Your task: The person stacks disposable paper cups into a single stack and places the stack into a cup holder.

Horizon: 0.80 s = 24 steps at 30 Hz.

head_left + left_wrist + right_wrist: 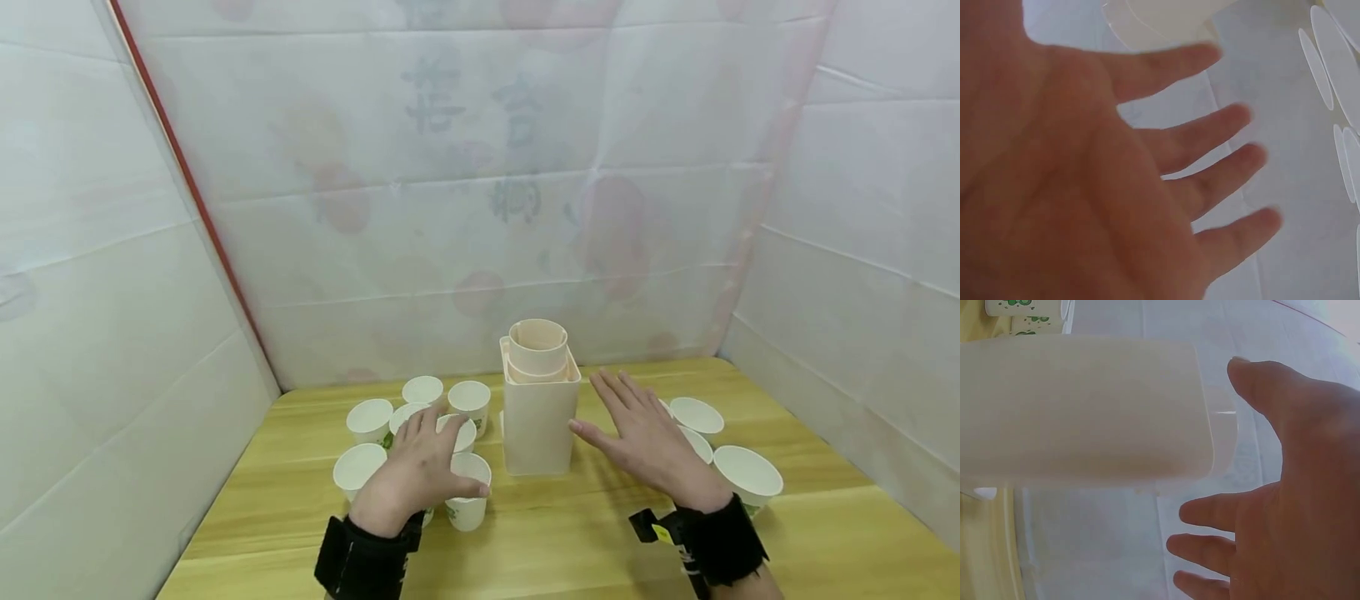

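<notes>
My left hand [416, 471] hovers, fingers spread, over a group of white paper cups [468, 514] with green prints. In the left wrist view its palm [1085, 169] is bare and holds nothing. A tall cream box-shaped holder [538, 429] stands upright in the middle of the table, with a round cream tube [538, 360] rising out of its top. My right hand [648, 442] is held beside the holder's right side, fingers straight and thumb pointing at it. The right wrist view shows a gap between that thumb [1260, 381] and the holder.
More paper cups [750, 477] stand at the right, partly hidden behind my right hand and wrist. The wood-grain table [262, 508] ends at a whitish sheet wall [465, 250] at the back. Similar sheets [862, 333] close off both sides.
</notes>
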### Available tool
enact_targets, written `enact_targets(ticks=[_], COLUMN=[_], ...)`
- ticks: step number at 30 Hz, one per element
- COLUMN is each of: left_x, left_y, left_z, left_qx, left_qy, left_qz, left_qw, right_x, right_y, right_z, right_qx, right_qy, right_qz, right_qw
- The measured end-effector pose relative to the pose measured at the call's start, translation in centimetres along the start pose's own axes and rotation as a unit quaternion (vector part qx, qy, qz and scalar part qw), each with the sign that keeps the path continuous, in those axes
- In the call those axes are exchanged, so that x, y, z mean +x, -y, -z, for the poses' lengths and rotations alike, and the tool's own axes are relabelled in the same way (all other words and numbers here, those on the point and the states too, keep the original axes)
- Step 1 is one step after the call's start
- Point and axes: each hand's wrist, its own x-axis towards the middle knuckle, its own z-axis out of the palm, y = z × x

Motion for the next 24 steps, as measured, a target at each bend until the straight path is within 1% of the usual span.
enact_targets(ticks=[6, 10, 13, 15, 18, 21, 24], left_x=[-0.1, 0.0, 0.3, 0.5, 0.7, 0.8, 1.0], left_y=[-0.2, -0.4, -0.4, -0.4, -0.3, -0.2, -0.2], left_z=[0.0, 0.0, 0.0, 0.0, -0.1, -0.3, -0.7], left_qx=[0.001, 0.004, 0.005, 0.009, 0.009, 0.009, 0.009], left_qy=[0.058, 0.08, 0.087, 0.089, 0.095, 0.098, 0.095], left_qz=[-0.007, -0.006, 0.001, 0.008, 0.019, 0.024, 0.022], left_qw=[0.9983, 0.9968, 0.9962, 0.996, 0.9953, 0.9949, 0.9952], right_x=[-0.2, -0.4, -0.4, -0.4, -0.4, -0.4, -0.4], right_y=[0.0, 0.2, 0.5, 0.6, 0.6, 0.5, 0.3], right_z=[0.1, 0.3, 0.6, 0.6, 0.0, -1.3, -2.8], right_qx=[0.013, 0.015, 0.031, 0.057, 0.102, 0.149, 0.181], right_qy=[0.005, 0.011, 0.039, 0.064, 0.112, 0.162, 0.203], right_qz=[-0.005, 0.002, 0.008, 0.019, 0.048, 0.085, 0.109], right_qw=[1.0, 1.0, 0.999, 0.996, 0.987, 0.972, 0.956])
